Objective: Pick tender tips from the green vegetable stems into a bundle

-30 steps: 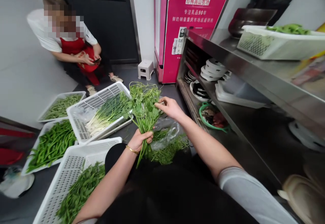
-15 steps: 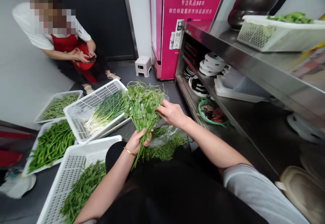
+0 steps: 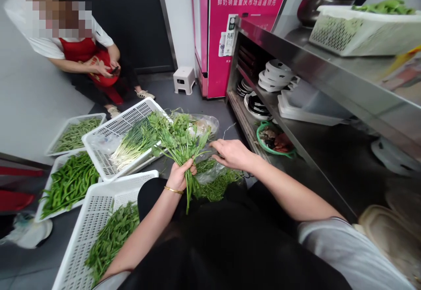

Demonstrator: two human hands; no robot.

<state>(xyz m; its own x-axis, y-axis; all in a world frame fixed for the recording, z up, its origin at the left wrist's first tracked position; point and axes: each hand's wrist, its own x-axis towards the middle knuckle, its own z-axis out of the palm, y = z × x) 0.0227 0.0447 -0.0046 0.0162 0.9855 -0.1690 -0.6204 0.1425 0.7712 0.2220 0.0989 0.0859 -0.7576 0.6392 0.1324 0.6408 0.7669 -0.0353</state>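
My left hand [image 3: 180, 175], with a gold bracelet at the wrist, is closed round the stems of a bunch of leafy greens [image 3: 179, 134]. The leaves fan out above the fist and the cut stems hang below it. To the right of the bunch hovers my right hand [image 3: 232, 153], its fingers bent and apart, with nothing plain to see between them. Beneath both hands lies a pile of green stems [image 3: 217, 187] with a clear plastic bag [image 3: 210, 174]. At lower left, a white basket [image 3: 82, 220] holds loose leafy greens [image 3: 113, 237].
White baskets hold scallions [image 3: 134, 143], green peppers [image 3: 70, 182] and green beans [image 3: 79, 134]. A person [image 3: 82, 58] in a red apron sits at upper left with a phone. Along the right runs a steel shelf [image 3: 315, 75]; a green colander [image 3: 274, 141] stands low there. Behind is a small stool [image 3: 184, 79].
My right hand has come away from the bunch, moving right and slightly down, and its fingers have parted. The bunch has tilted and spread to the left in my left hand.
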